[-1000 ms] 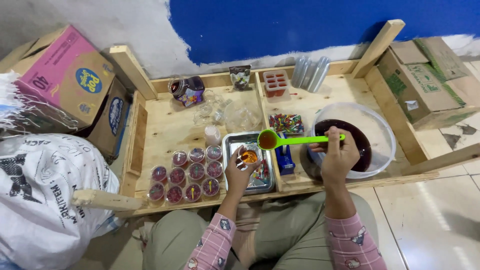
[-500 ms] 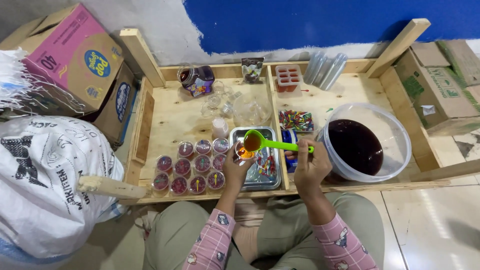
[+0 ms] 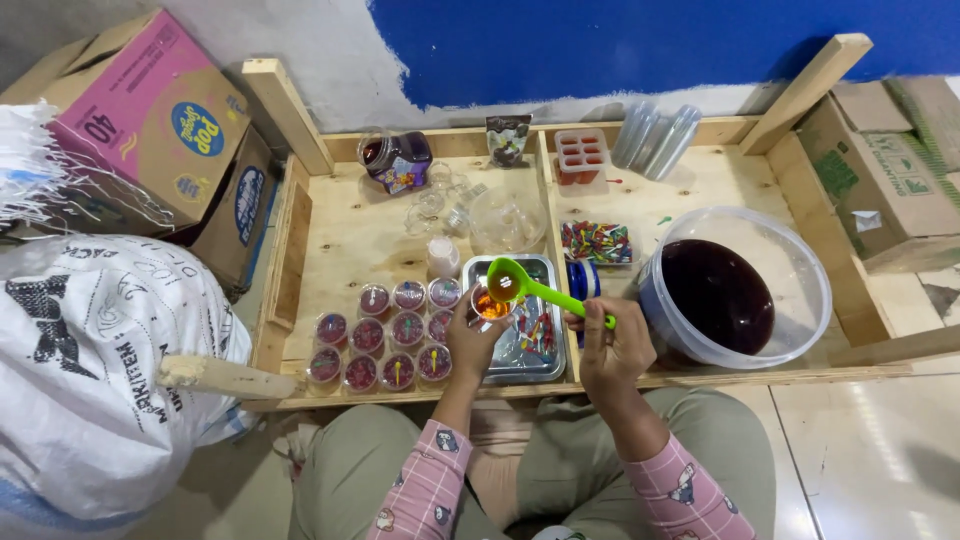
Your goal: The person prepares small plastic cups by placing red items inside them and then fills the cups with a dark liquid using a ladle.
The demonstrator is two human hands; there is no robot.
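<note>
A low, light wooden tray table (image 3: pixel 350 230) carries small filled plastic cups (image 3: pixel 385 335), a rectangular metal tray (image 3: pixel 545 362), a dark jar (image 3: pixel 397 160) and a large clear plastic bucket of dark liquid (image 3: pixel 735 285).

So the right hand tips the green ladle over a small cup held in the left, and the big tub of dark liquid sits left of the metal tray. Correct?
Not quite. In the head view the tub sits right of the metal tray, not left. The rest holds: the right hand tips the green ladle over a small cup held in the left hand.
</note>
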